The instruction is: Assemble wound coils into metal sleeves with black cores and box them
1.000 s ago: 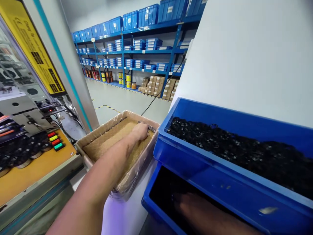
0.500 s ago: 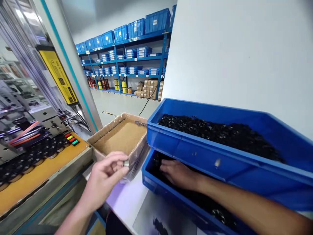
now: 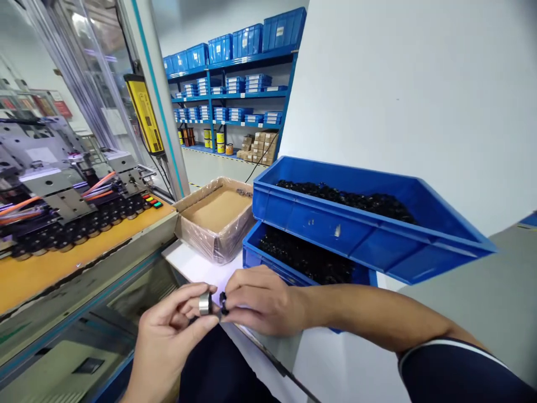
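Between the thumb and fingers of my left hand [image 3: 172,324] is a short silver metal ring [image 3: 205,303]. My right hand [image 3: 262,302] pinches a small black plastic part [image 3: 223,303], its far side hidden by the fingers. The two pieces face each other with a narrow gap, above the edge of the white table. Behind my right hand stands the lower blue bin [image 3: 268,264], which holds many black parts [image 3: 306,257]. An upper blue bin [image 3: 302,215], also with black parts inside, rests on top of it at an angle.
A plastic-lined cardboard box [image 3: 201,239] stands left of the bins on the white table [image 3: 187,257]. To the left, a machine [image 3: 62,190] has rows of black round parts [image 3: 88,224] on an orange surface [image 3: 126,230]. Blue shelves [image 3: 235,95] stand behind.
My right hand has come out of the lower bin holding a black part and moved left beside the metal ring. My left hand still holds the ring. The view has shifted left.
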`<state>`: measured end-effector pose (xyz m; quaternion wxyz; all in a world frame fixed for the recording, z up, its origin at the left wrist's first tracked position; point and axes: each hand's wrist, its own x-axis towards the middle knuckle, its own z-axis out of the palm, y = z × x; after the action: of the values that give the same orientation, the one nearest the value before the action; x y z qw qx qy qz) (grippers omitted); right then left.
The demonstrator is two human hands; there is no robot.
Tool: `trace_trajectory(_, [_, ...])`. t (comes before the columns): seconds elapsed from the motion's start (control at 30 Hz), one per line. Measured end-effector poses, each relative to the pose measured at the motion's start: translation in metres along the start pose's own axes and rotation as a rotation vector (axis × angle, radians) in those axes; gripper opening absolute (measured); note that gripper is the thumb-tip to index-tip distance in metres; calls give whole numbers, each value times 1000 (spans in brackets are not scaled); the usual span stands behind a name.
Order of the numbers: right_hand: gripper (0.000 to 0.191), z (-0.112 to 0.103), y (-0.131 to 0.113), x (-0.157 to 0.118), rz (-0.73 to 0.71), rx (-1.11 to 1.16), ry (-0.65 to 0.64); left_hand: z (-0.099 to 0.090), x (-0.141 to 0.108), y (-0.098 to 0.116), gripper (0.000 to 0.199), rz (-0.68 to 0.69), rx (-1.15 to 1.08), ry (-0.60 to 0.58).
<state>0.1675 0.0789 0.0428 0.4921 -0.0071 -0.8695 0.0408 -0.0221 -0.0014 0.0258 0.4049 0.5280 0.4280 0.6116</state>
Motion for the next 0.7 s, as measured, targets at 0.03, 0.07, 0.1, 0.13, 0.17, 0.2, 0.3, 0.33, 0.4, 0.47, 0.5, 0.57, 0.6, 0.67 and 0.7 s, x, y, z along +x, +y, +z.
trace_trajectory(0.03, [16,4,-5,0,-8,-2,15,2,-4,2,38,16,21,5])
trace_trajectory(0.07, [16,7,-9,-1,-15,-2,25,4,-8,5,39,40,55,16])
trace_trajectory(0.1, [16,9,-11,-2,-24,-2,32,6,-11,6,40,69,91,27])
trace_trajectory(0.13, [16,10,-13,-3,-33,-7,34,7,-13,8,40,96,121,37])
trace_trajectory(0.17, [16,10,-13,-4,-43,-17,35,8,-14,9,40,118,143,45])
trace_trajectory(0.2, [16,10,-13,-5,-56,-31,36,9,-15,10,39,136,159,52])
trace_trajectory(0.3, [14,8,-13,-6,-90,-58,55,11,-16,11,38,170,186,61])
trace_trajectory(0.33, [13,7,-13,-7,-86,-56,70,12,-15,11,38,174,187,62])
trace_trajectory(0.4, [10,5,-12,-7,-63,-54,89,13,-15,10,39,172,185,70])
trace_trajectory(0.47, [11,3,-10,-8,-62,-59,79,13,-15,8,41,159,174,88])
trace_trajectory(0.5, [11,2,-10,-8,-71,-64,63,12,-15,6,42,147,168,92])
trace_trajectory(0.57, [12,0,-8,-9,-92,-68,37,10,-15,3,43,114,157,71])
trace_trajectory(0.6, [14,0,-8,-9,-96,-67,31,9,-15,1,44,96,149,52])
trace_trajectory(0.67, [17,-1,-7,-10,-91,-70,33,7,-15,-1,45,70,139,20])
trace_trajectory(0.7, [18,-2,-6,-11,-90,-68,36,7,-15,-2,44,62,129,16])
